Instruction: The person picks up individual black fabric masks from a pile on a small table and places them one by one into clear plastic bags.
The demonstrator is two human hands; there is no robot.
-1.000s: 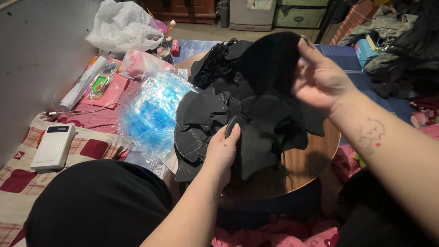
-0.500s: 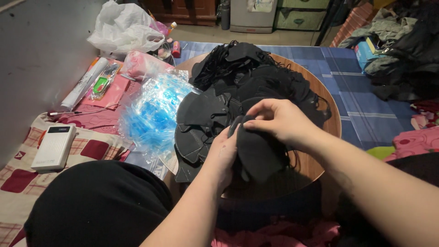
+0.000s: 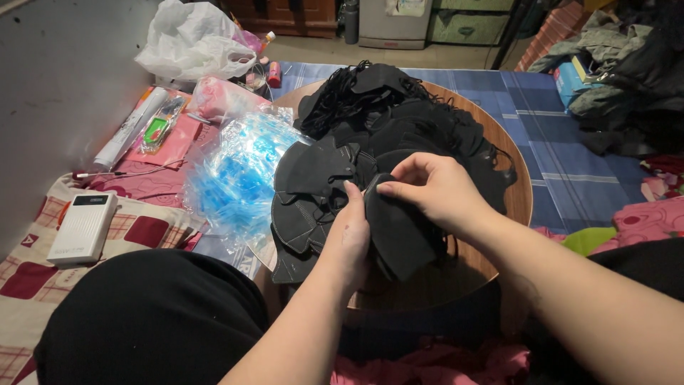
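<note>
A round wooden table (image 3: 514, 187) carries a big pile of black face masks (image 3: 399, 117). My left hand (image 3: 350, 229) and my right hand (image 3: 434, 191) meet over the near side of the pile, both gripping one folded black mask (image 3: 400, 235). My right thumb and forefinger pinch its top edge; my left fingers press its left side. More flat black masks (image 3: 313, 175) fan out to the left of my hands.
A heap of clear blue plastic wrappers (image 3: 239, 175) lies left of the table. A white power bank (image 3: 83, 227) sits on the checked cloth at left. A white plastic bag (image 3: 192, 43), pink packets and clothes at right surround the spot. My black-clad knee (image 3: 149, 321) is in front.
My right hand came down from high over the pile to the mask in my left hand, and now pinches its upper edge. My left hand stayed about where it was.
</note>
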